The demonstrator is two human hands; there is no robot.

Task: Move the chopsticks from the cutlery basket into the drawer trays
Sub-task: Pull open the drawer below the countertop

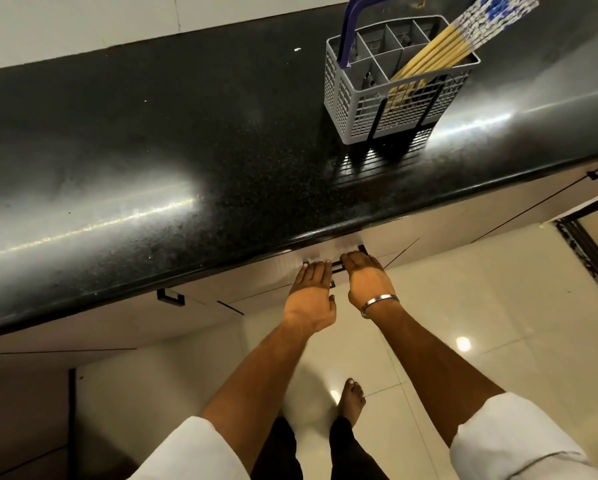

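Both hands are reaching under the table's [186, 188] near edge: left hand [311, 299] and right hand [368, 282], fingers [314, 268] pressed together, flat, hooking the dark drawer handle [337, 268], apparently to open it. Chopsticks [439, 57] are standing tilted in the cutlery basket [359, 109], far right, awaiting transfer.

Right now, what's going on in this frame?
A person stands at a black countertop with both hands on the dark handle of a drawer just under the counter edge. The left hand and right hand have their fingers curled over it; the drawer looks barely open, if at all. The chopsticks are all in the grey cutlery basket on the counter, leaning out to the right. None has been moved yet.
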